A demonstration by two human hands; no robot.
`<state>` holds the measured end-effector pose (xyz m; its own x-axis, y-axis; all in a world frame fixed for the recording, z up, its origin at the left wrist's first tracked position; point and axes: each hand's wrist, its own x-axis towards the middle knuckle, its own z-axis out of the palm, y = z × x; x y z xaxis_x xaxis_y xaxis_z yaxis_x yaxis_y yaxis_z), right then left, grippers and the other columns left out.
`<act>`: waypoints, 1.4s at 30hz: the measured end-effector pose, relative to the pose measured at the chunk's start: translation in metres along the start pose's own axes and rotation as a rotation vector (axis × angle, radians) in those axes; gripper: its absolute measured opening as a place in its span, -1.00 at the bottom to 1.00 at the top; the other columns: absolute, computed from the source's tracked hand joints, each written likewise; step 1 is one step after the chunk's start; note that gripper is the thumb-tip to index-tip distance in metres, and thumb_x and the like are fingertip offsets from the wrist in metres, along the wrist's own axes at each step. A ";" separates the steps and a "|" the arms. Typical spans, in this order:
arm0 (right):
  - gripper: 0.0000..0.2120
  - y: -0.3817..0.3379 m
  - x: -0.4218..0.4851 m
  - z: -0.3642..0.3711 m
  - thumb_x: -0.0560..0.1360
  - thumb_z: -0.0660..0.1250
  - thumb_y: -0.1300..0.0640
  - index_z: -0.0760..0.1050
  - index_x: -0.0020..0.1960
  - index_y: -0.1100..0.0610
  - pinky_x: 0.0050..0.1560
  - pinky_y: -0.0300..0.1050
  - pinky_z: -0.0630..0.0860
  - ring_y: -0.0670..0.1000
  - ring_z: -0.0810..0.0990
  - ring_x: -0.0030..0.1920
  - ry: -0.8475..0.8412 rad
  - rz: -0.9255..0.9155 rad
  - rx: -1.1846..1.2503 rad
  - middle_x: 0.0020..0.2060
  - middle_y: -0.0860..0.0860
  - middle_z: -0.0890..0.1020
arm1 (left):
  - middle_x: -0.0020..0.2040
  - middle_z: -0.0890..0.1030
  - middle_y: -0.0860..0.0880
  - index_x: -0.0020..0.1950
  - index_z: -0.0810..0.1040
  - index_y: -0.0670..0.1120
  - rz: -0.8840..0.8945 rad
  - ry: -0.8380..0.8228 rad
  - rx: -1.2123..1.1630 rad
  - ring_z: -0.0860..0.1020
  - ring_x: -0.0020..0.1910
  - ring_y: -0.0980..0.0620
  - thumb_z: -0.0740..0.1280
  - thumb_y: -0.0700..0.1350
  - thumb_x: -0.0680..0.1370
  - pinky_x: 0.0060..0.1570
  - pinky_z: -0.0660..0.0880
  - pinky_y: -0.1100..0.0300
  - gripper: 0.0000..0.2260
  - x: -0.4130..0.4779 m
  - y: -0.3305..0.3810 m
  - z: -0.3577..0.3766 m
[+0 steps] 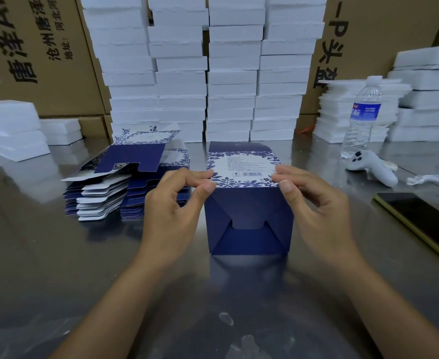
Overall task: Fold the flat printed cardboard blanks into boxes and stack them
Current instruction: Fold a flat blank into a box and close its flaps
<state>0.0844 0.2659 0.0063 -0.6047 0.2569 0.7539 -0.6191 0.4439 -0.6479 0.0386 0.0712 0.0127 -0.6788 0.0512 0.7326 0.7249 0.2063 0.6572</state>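
Fingers on both upper corners of box

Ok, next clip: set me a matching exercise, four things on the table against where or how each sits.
Things: 1 box; 2 blanks; 3 bottle; 4 phone.
States: A lying flat, far right; B pinched at its top edge by left hand and right hand; C stacked flat, left of the hands; D standing upright, back right.
Pairs: 1-B; 2-C; 3-D; 4-A.
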 end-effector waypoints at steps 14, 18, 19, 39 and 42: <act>-0.66 0.010 -0.005 0.002 0.38 0.48 0.06 0.42 0.02 -0.24 0.05 -0.32 0.47 -0.22 0.53 0.11 -0.095 0.072 -0.018 0.08 -0.39 0.50 | 0.10 0.56 0.18 0.11 0.51 0.01 0.033 -0.009 0.072 0.53 0.10 0.22 0.48 -0.20 0.41 0.12 0.49 0.16 -0.68 -0.013 -0.005 0.010; -0.45 0.011 -0.008 0.005 0.36 0.51 0.13 0.26 0.05 -0.32 -0.03 -0.45 0.44 -0.30 0.48 0.09 -0.134 0.037 -0.139 0.06 -0.47 0.44 | 0.07 0.58 0.14 0.08 0.53 -0.01 0.083 0.068 0.106 0.53 0.10 0.23 0.50 -0.23 0.40 0.11 0.47 0.24 -0.68 -0.014 -0.005 0.013; -0.45 0.011 -0.008 0.005 0.35 0.51 0.15 0.27 0.05 -0.31 -0.04 -0.47 0.43 -0.31 0.49 0.07 -0.112 0.023 -0.146 0.05 -0.47 0.44 | 0.06 0.60 0.11 0.06 0.54 -0.03 0.100 0.083 0.112 0.54 0.10 0.19 0.50 -0.24 0.39 0.11 0.48 0.23 -0.69 -0.015 -0.005 0.013; -0.73 0.006 -0.007 0.008 0.40 0.40 0.03 0.38 0.00 -0.20 -0.10 -0.49 0.41 -0.28 0.55 -0.02 -0.015 0.049 -0.077 -0.03 -0.37 0.55 | 0.01 0.57 0.16 0.00 0.52 0.04 0.115 0.129 0.071 0.54 0.07 0.13 0.45 -0.12 0.40 -0.02 0.53 0.18 -0.77 -0.016 -0.007 0.015; -0.92 0.008 -0.003 0.008 0.53 0.21 -0.03 0.44 0.00 -0.13 -0.02 -0.30 0.48 -0.25 0.59 -0.05 0.063 0.151 0.081 -0.09 -0.31 0.62 | 0.03 0.55 0.17 0.07 0.49 0.07 0.040 0.095 0.017 0.52 0.06 0.17 0.37 0.00 0.48 -0.04 0.50 0.30 -0.81 -0.015 -0.004 0.013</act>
<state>0.0774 0.2618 -0.0018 -0.6627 0.3699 0.6511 -0.5635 0.3264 -0.7589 0.0441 0.0823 -0.0033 -0.6348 -0.0335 0.7719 0.7482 0.2227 0.6250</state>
